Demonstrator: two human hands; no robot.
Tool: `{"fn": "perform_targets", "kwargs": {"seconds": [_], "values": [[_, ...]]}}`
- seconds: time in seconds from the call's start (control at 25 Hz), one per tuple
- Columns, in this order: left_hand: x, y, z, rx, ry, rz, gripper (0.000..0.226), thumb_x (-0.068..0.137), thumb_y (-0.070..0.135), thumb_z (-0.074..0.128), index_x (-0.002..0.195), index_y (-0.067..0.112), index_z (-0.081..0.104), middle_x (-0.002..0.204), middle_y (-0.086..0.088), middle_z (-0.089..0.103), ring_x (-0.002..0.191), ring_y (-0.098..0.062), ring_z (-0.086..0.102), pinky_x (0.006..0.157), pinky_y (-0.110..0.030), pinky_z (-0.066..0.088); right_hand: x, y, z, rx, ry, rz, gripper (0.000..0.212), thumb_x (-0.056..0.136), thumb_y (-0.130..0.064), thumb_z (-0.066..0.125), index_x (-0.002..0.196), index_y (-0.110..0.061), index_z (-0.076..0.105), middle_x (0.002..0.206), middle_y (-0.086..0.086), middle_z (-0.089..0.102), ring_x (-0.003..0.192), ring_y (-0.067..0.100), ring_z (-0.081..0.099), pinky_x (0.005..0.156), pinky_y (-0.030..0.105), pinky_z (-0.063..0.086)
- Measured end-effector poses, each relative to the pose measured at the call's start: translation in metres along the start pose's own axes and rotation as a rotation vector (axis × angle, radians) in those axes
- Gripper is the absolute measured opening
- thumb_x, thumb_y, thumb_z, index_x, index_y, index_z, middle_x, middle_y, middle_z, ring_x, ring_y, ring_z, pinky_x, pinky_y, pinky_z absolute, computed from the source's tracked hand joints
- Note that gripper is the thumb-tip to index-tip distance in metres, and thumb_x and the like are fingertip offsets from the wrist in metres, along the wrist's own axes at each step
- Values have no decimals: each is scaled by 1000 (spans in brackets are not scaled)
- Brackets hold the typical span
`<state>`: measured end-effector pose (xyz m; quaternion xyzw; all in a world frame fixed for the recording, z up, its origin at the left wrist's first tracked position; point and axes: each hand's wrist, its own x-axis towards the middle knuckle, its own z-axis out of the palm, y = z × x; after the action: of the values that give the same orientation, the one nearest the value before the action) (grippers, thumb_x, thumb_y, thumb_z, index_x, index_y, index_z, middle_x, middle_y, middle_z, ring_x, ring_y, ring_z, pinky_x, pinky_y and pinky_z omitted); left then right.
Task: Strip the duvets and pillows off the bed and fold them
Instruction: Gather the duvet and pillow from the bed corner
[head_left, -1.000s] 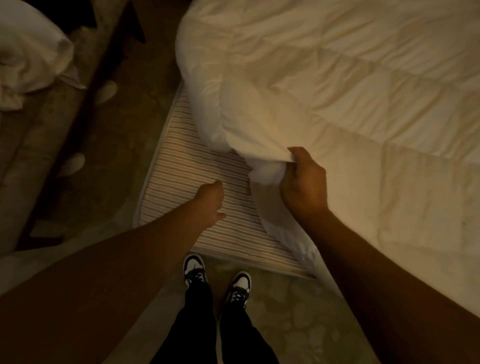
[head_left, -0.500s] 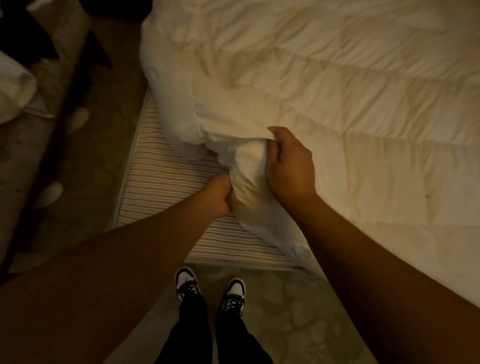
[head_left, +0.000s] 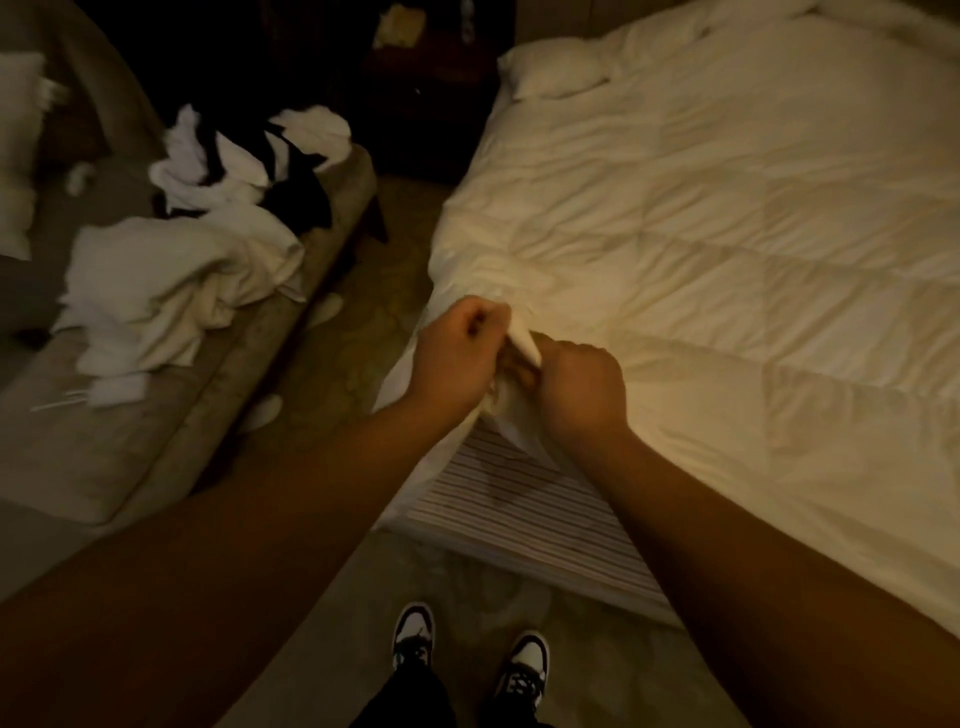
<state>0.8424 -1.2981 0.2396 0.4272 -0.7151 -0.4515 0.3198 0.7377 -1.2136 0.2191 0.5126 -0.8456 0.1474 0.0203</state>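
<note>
Compared with half a second earlier, both hands are raised higher on the bunched corner of the duvet (head_left: 701, 249), and a wider stretch of the room is brought into view. That corner is gripped by the left hand (head_left: 457, 358) with its fingers curled into a fist around the fabric, a small peak of cloth being seen between the two hands. Just beside it, the right hand (head_left: 582, 389) is closed on the same fold, knuckles uppermost. The duvet is spread over most of the bed, its near-left corner lifted clear so that the striped mattress (head_left: 519, 499) is exposed beneath the wrists. A pillow (head_left: 550, 73) is seen at the far end of the bed, lying against the duvet's upper edge. Across the strip of patterned carpet (head_left: 363, 332), a second bed (head_left: 104, 447) is shown at the left, on which a heap of white linen (head_left: 166, 286) and a mix of dark and white clothing (head_left: 249, 161) are piled. Two black-and-white shoes (head_left: 415, 631) are visible at the bottom edge.
</note>
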Motion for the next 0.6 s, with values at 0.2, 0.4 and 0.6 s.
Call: {"fn": "perform_targets", "kwargs": {"seconds": [0.2, 0.4, 0.6], "values": [[-32, -100, -38, 802, -309, 142, 115, 58, 64, 72, 150, 27, 14, 150, -6, 29, 129, -30, 32, 106, -47, 33, -29, 0, -23, 196, 167, 63, 40, 90, -44, 50, 112, -16, 70, 101, 13, 71, 90, 36, 66, 71, 39, 51], [10, -114, -111, 707, -438, 209, 41, 89, 24, 47, 127, 11, 54, 117, -20, 64, 103, -38, 61, 90, -44, 50, -73, -22, -19, 146, 208, 75, 40, 86, -40, 51, 111, -16, 72, 100, 11, 73, 87, 33, 68, 72, 37, 54], [30, -133, -225, 1101, -479, 1008, 41, 80, 31, 38, 93, 21, 75, 87, -12, 72, 72, -34, 70, 74, -55, 53, -128, -105, 37, 88, -131, 204, 41, 84, -42, 53, 116, -23, 70, 104, 11, 72, 92, 33, 67, 75, 35, 52]]}}
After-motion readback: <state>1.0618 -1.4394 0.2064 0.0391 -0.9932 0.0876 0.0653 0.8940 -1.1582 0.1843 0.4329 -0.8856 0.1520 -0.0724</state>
